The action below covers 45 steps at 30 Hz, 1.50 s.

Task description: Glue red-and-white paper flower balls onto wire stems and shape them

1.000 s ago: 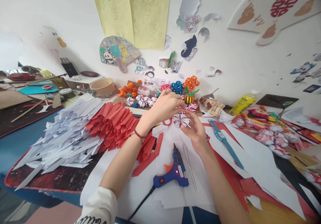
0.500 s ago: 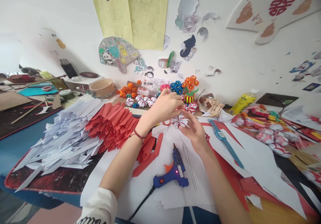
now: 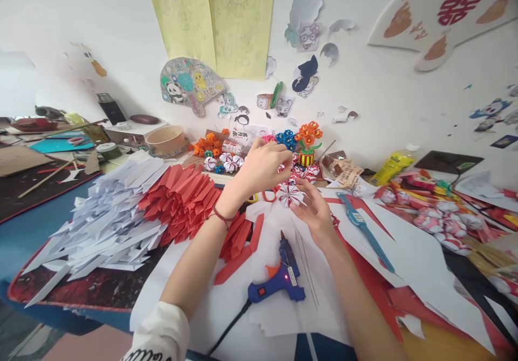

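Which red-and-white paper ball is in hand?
The striped paper ball beyond the blue glue gun: the right hand holds it; others lie farther back or off to the right.

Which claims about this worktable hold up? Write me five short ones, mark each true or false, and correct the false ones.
1. The right hand is at a red-and-white paper ball. True.
2. The blue glue gun is in the right hand. False: it lies on white paper.
3. The pile of white strips is left of the pile of red strips. True.
4. The bracelet is on the right wrist. False: it is on the left wrist.
5. Orange flowers stand in a striped pot. True.
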Motion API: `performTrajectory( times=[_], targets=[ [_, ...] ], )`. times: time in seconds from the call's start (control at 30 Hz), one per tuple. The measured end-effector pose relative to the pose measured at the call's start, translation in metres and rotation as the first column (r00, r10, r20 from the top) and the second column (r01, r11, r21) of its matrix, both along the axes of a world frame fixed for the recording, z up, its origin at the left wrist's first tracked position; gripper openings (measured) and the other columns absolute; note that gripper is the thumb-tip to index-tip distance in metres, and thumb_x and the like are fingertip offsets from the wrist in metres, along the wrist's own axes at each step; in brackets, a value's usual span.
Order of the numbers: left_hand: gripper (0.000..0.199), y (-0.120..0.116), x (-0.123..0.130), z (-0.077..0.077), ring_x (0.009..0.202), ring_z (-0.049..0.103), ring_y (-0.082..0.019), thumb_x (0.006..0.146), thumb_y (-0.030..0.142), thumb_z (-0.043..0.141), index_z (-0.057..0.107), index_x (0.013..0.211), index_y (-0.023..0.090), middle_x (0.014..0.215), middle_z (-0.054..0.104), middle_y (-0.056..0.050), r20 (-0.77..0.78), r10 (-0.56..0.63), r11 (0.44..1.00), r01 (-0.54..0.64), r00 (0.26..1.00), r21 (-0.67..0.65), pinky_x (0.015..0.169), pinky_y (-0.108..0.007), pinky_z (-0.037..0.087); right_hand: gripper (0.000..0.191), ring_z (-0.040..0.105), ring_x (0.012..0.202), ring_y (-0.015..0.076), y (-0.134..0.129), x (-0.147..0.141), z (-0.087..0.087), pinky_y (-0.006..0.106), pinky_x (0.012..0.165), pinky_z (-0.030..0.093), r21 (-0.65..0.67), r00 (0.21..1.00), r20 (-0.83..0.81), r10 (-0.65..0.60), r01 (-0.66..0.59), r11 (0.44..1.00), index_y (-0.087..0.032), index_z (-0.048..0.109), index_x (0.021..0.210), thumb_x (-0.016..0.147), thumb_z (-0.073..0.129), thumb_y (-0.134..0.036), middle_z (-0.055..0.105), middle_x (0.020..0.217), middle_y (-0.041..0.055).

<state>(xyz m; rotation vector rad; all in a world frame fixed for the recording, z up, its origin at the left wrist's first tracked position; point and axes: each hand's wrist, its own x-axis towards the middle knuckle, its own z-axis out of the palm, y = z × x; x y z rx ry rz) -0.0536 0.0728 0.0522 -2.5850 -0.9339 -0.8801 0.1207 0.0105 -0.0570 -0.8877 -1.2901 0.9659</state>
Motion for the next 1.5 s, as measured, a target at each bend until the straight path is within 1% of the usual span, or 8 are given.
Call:
performTrajectory(
  times=[0.13, 0.27, 0.33, 0.47, 0.57, 0.9, 1.2, 1.5],
  targets=[
    [0.013, 0.002, 0.0, -0.001, 0.077, 0.062, -0.021, 0.086, 0.02, 0.051, 0.059, 0.075, 0.019, 0.079, 0.069, -0.003, 0.045, 0.109, 0.994, -0.108, 0.993, -0.019, 0.081, -0.037, 0.033, 0.062, 0.057, 0.117, 0.0253, 0.0, -0.001, 0.001, 0.035, 0.086, 0.054, -0.002, 1.0, -0.007, 0.001, -0.001, 1.0, -0.034, 0.06, 0.128, 0.071, 0.083, -0.041, 0.058, 0.135, 0.0055],
    [0.03, 0.006, 0.001, -0.004, 0.059, 0.056, -0.018, 0.092, 0.022, 0.047, 0.056, 0.063, 0.019, 0.063, 0.066, -0.002, 0.035, 0.169, 0.986, -0.169, 0.985, -0.013, 0.078, -0.039, 0.033, 0.061, 0.057, 0.118, 0.0258, -0.002, -0.001, 0.003, 0.035, 0.087, 0.054, 0.001, 1.0, -0.003, -0.011, 0.011, 1.0, -0.033, 0.06, 0.128, 0.072, 0.083, -0.042, 0.057, 0.138, 0.0059],
    [0.036, 0.006, -0.001, -0.004, 0.06, 0.058, -0.017, 0.096, 0.025, 0.045, 0.057, 0.062, 0.018, 0.064, 0.067, -0.002, 0.025, 0.101, 0.994, -0.1, 0.995, -0.043, 0.079, -0.038, 0.033, 0.061, 0.058, 0.118, 0.0254, -0.003, 0.0, 0.004, 0.035, 0.089, 0.054, -0.009, 1.0, 0.006, 0.009, -0.009, 1.0, -0.033, 0.059, 0.129, 0.073, 0.082, -0.041, 0.056, 0.139, 0.0056],
    [0.023, 0.002, -0.004, 0.0, 0.086, 0.066, -0.018, 0.098, 0.025, 0.049, 0.067, 0.085, 0.02, 0.092, 0.073, -0.001, 0.003, -0.118, 0.986, 0.117, 0.993, -0.115, 0.081, -0.034, 0.033, 0.059, 0.059, 0.116, 0.025, -0.003, 0.0, 0.004, 0.035, 0.089, 0.054, -0.005, 1.0, -0.01, 0.023, -0.023, 1.0, -0.034, 0.059, 0.128, 0.074, 0.082, -0.041, 0.057, 0.137, 0.0046],
    [0.021, 0.001, -0.003, 0.001, 0.093, 0.066, -0.018, 0.098, 0.021, 0.05, 0.069, 0.09, 0.02, 0.097, 0.073, -0.002, -0.024, -0.177, 0.977, 0.172, 0.984, -0.123, 0.084, -0.034, 0.032, 0.06, 0.06, 0.115, 0.0242, -0.001, 0.001, 0.001, 0.035, 0.089, 0.054, 0.006, 0.999, -0.026, 0.021, -0.021, 1.0, -0.035, 0.06, 0.128, 0.073, 0.083, -0.04, 0.058, 0.134, 0.0041],
    [0.021, 0.004, 0.001, -0.003, 0.086, 0.064, -0.018, 0.097, 0.019, 0.054, 0.067, 0.081, 0.018, 0.089, 0.073, -0.001, -0.043, -0.212, 0.97, 0.205, 0.976, -0.131, 0.084, -0.036, 0.03, 0.056, 0.057, 0.12, 0.0234, -0.001, 0.002, 0.0, 0.034, 0.088, 0.054, 0.013, 0.999, -0.009, 0.051, -0.051, 0.999, -0.036, 0.06, 0.127, 0.076, 0.082, -0.036, 0.057, 0.139, 0.0026],
    [0.02, 0.006, 0.002, -0.005, 0.085, 0.064, -0.019, 0.097, 0.018, 0.053, 0.063, 0.081, 0.017, 0.087, 0.073, -0.002, -0.043, -0.203, 0.97, 0.195, 0.978, -0.142, 0.083, -0.036, 0.029, 0.056, 0.051, 0.127, 0.0241, -0.001, 0.001, 0.002, 0.033, 0.089, 0.051, 0.018, 0.998, -0.026, 0.065, -0.065, 0.998, -0.034, 0.06, 0.126, 0.075, 0.083, -0.036, 0.058, 0.141, 0.0026],
    [0.021, 0.013, 0.002, -0.011, 0.088, 0.063, -0.02, 0.101, 0.022, 0.047, 0.063, 0.088, 0.018, 0.089, 0.071, -0.002, -0.076, -0.208, 0.971, 0.197, 0.975, -0.133, 0.084, -0.036, 0.029, 0.057, 0.052, 0.123, 0.0239, -0.002, 0.001, 0.003, 0.034, 0.091, 0.05, 0.011, 0.997, -0.026, 0.077, -0.077, 0.997, -0.036, 0.061, 0.127, 0.074, 0.083, -0.037, 0.057, 0.141, 0.0024]
  ],
)
